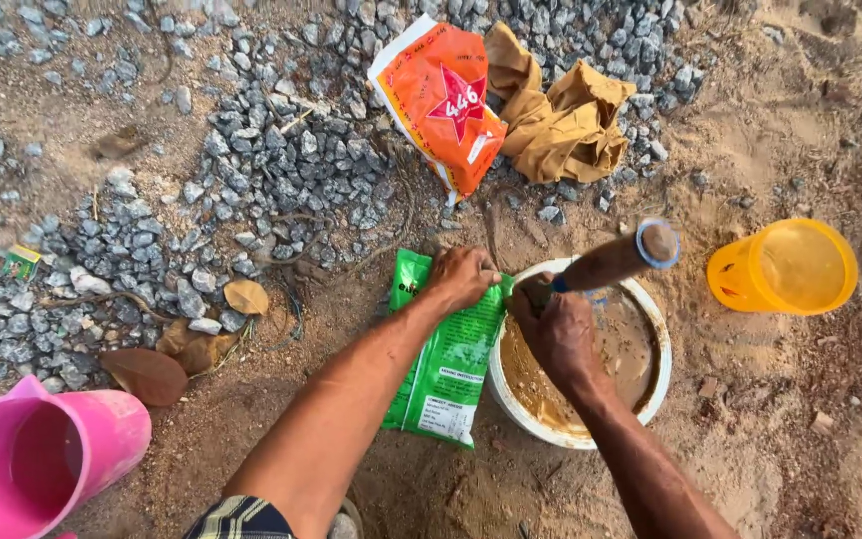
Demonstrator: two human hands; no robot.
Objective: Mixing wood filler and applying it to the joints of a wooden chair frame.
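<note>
I see the left hand pinching the green packet (long axis toward me) beside the white bucket, the right hand closed on the wooden handle.

Pink jug cut off by the left and bottom edges. Lower end of the wooden handle hidden behind the right hand. Green packet partly covered by the left hand.

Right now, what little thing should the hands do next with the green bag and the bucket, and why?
Probably tip the green packet a little more over the white bucket. The left hand grips its top at the rim, the right hand holds a wooden-handled tool in the brown mix, so the packet's contents seem meant to go in.
</note>
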